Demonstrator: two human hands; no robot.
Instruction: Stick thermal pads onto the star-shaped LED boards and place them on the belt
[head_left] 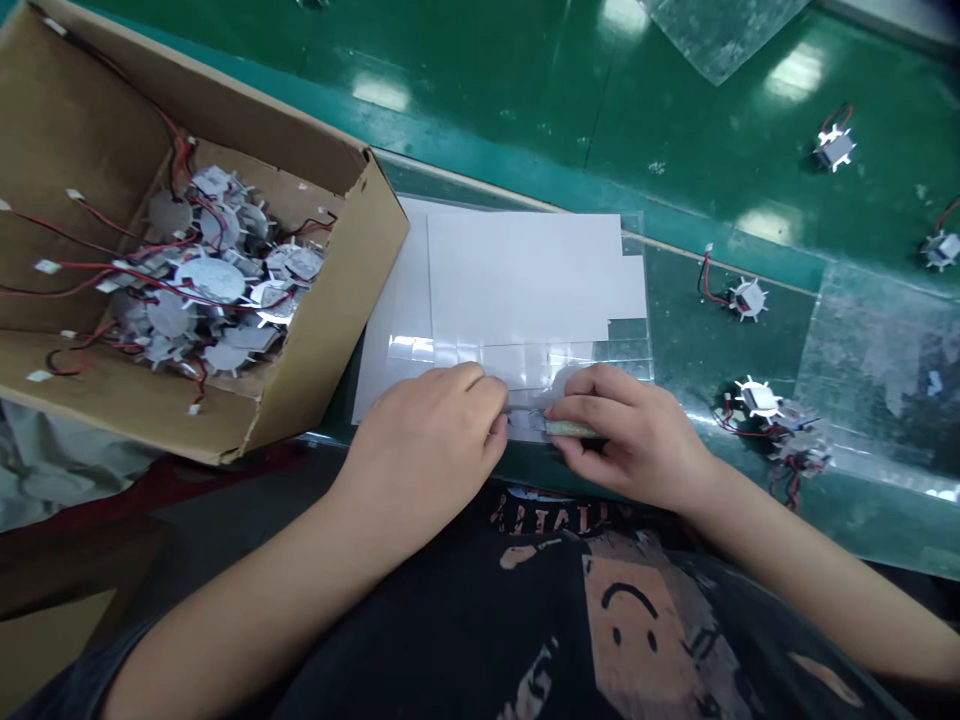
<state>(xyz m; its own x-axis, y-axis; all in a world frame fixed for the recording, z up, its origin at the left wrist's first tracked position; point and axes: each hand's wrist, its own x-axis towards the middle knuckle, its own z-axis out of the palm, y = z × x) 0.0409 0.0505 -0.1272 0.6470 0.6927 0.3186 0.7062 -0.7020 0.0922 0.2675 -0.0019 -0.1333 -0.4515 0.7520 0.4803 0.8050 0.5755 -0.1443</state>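
Left hand [421, 447]: narrow grip, fingers curled down at the small silver metal piece [521, 420]; I cannot tell whether it is holding it.
Right hand [628, 436]: narrow grip, thumb and fingers pinching the narrow pale green strip [570, 429].
Held things: both sit between the hands, at the lower middle of the frame, on the near edge of the stacked white paper sheets [525, 280].
Upper left: a brown cardboard box [334, 300] holds a heap of round silver finned metal discs [210, 280] with red and black wires.
Right: three matching wired finned discs [748, 298] lie apart on the glossy green table [480, 90], the lowest near a clear plastic film [877, 360].
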